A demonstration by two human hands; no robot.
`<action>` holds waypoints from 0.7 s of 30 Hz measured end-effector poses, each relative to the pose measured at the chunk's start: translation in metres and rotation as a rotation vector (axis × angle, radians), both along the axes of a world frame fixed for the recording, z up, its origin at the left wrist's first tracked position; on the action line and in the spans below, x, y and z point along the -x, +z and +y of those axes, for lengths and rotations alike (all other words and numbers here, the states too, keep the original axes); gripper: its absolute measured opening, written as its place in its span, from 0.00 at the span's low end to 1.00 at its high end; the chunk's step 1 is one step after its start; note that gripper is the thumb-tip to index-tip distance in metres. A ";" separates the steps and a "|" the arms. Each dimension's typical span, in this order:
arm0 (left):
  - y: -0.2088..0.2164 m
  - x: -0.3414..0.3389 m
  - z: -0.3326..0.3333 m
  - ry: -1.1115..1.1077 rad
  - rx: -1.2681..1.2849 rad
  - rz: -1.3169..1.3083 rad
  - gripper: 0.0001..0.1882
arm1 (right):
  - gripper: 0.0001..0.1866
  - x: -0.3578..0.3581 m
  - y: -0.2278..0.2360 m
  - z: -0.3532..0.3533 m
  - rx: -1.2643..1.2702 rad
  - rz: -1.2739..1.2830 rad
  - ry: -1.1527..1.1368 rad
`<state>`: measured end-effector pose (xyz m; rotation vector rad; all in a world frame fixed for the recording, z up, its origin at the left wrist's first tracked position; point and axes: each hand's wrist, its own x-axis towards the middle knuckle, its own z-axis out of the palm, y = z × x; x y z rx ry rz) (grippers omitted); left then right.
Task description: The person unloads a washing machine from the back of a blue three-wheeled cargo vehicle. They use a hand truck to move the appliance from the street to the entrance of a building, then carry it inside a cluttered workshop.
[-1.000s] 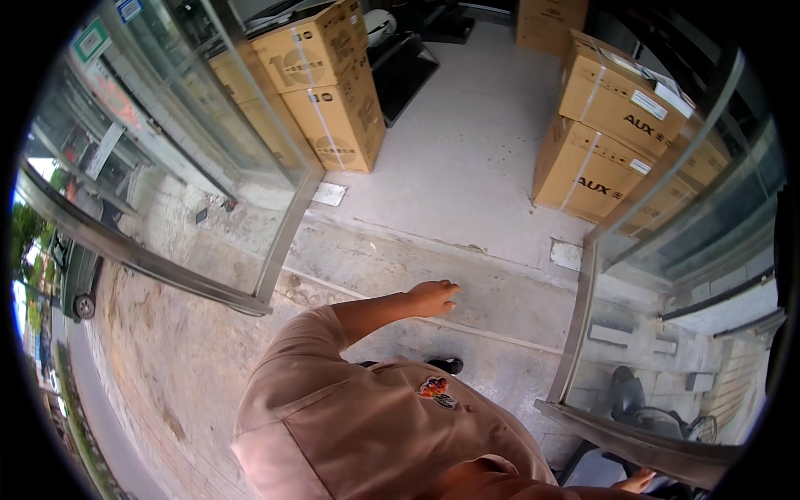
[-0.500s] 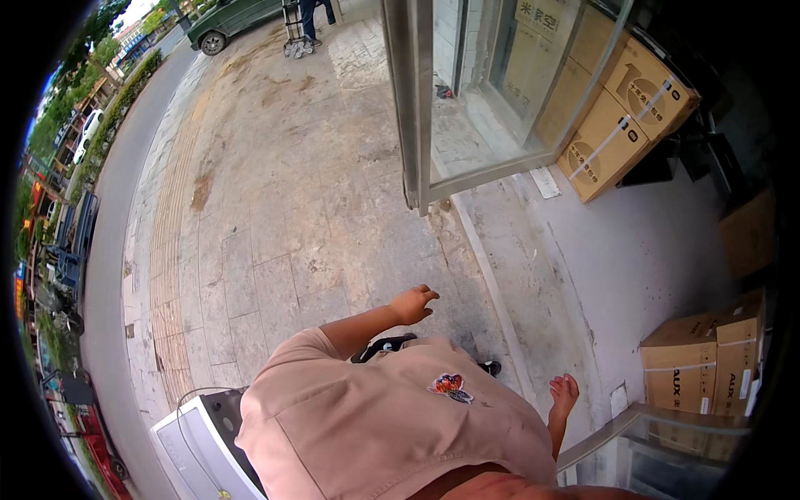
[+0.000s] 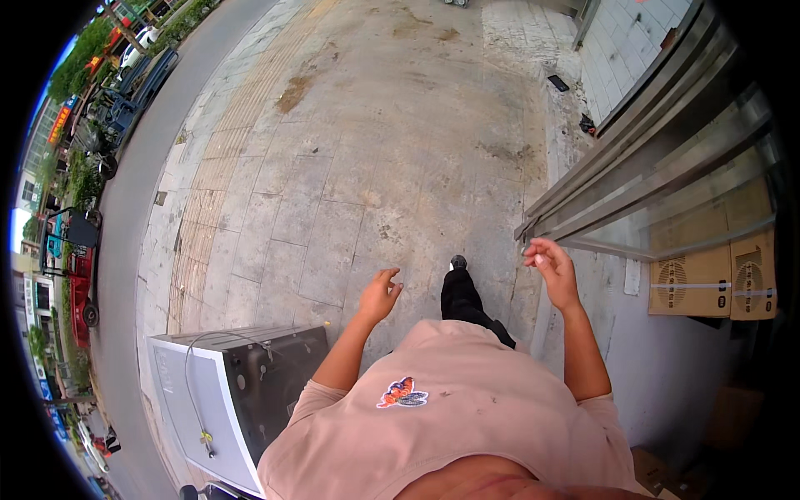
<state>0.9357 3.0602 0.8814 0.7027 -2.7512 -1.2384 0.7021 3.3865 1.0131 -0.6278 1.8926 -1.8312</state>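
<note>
My left hand (image 3: 381, 293) hangs over the pavement with its fingers loosely bent and apart, holding nothing. Near the frame edge of a glass door (image 3: 583, 237) is my right hand (image 3: 553, 273), also empty, its fingers half curled and the thumb apart. Whether that hand touches the door frame is hard to tell; a small gap seems to lie between them. Beyond my body one dark-trousered leg (image 3: 467, 296) steps forward on the paving. Left of my left arm stands a white and dark grey appliance (image 3: 275, 371) with a loose cord (image 3: 188, 375) over its pale face.
Brown cardboard boxes (image 3: 690, 285) stand behind the glass at right. A dark flat object (image 3: 558, 82) lies beside the tiled wall (image 3: 633, 58). Paving (image 3: 333, 167) stretches ahead; along the road (image 3: 137, 225) at left is a red three-wheeled vehicle (image 3: 81, 287).
My view has turned right and moved forward. The glass door is now closer to my right hand, which has risen. More of the appliance shows at left, and a leg has stepped ahead.
</note>
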 end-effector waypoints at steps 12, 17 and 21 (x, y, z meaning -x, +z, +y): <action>-0.127 -0.023 -0.215 0.987 -0.392 -0.481 0.22 | 0.23 0.231 0.324 -0.390 0.900 1.015 0.912; -0.162 -0.049 -0.219 1.171 -0.583 -0.445 0.23 | 0.24 0.318 0.288 -0.551 0.960 0.884 1.044; -0.172 0.040 -0.351 1.045 -0.676 -0.612 0.23 | 0.24 0.381 0.292 -0.662 0.883 0.940 1.047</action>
